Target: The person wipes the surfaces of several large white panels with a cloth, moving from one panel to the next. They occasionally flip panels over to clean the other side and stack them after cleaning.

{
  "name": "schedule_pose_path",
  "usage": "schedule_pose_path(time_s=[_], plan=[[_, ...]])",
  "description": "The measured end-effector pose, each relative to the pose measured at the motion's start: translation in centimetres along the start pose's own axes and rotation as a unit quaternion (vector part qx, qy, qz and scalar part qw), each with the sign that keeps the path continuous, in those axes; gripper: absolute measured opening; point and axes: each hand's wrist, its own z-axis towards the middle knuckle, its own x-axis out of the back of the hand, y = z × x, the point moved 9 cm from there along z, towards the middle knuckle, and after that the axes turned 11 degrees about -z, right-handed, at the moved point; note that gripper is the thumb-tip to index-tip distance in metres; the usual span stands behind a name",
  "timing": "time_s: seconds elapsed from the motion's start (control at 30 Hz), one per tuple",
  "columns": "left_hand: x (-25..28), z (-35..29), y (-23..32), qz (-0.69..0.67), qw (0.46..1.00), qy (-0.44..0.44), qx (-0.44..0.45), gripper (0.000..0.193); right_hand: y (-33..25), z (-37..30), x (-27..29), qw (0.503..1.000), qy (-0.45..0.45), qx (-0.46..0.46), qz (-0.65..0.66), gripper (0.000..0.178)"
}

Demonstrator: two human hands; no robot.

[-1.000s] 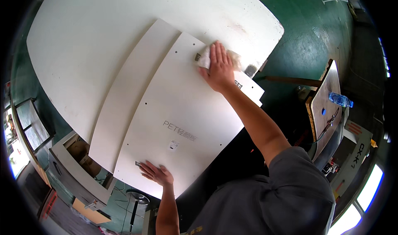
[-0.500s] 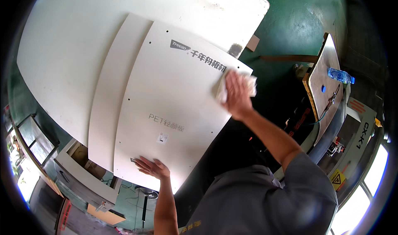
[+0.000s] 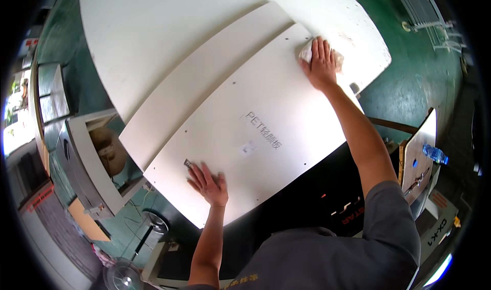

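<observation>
Left hand [image 3: 208, 185] spread flat and empty, right hand [image 3: 322, 67] flattened over a crumpled cloth [image 3: 306, 50] at the far corner, a worker steadies a hole-dotted white panel [image 3: 286, 100] overlapping a lower panel [image 3: 215, 59] on a white table [image 3: 153, 24]; uneven pressure could skid it, trapped grit scratch it.

the right hand [image 3: 321, 69] partly hides the pale cloth [image 3: 307, 51].

Panel [image 3: 286, 93] atop second panel [image 3: 204, 67], which juts out left; both on table [image 3: 138, 29]. Left hand [image 3: 208, 185] on top panel, near left; right hand [image 3: 321, 65] on cloth [image 3: 306, 51], far right. Bottle [image 3: 434, 154] on side table [image 3: 418, 136], right.
</observation>
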Motion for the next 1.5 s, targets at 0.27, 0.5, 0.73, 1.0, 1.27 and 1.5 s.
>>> schedule_pose_path(time_s=[0.27, 0.5, 0.73, 1.0, 1.27, 1.5], plan=[[6.9, -19.8, -12.7, -0.158, 0.92, 0.163, 0.319, 0.082, -26.6, -6.5, 5.3, 0.977, 0.092, 0.188, 0.027, 0.09], [-2.2, -33.5, -15.8, -0.653, 0.486, 0.129, 0.566, 0.024, -53.7, -23.9, 12.7, 0.884, 0.082, 0.451, 0.097, 0.083], [-3.9, -31.5, -15.4, -0.774, 0.396, 0.137, 0.474, 0.038, -58.0, -38.5, 12.7, 0.807, 0.065, 0.581, 0.087, 0.083], [-4.4, -30.6, -15.4, -0.902, 0.257, 0.075, 0.34, 0.07, -51.5, -47.1, 9.6, 0.714, -0.079, 0.694, 0.056, 0.086], [-4.0, -31.8, -16.6, -0.825, 0.234, 0.166, 0.486, 0.071, -46.1, -57.2, 9.5, 0.72, -0.149, 0.668, 0.112, 0.079], [-3.9, -32.0, -17.3, -0.886, 0.278, 0.123, 0.35, 0.062, -30.8, -51.9, 5.2, 0.795, -0.153, 0.586, 0.042, 0.086]])
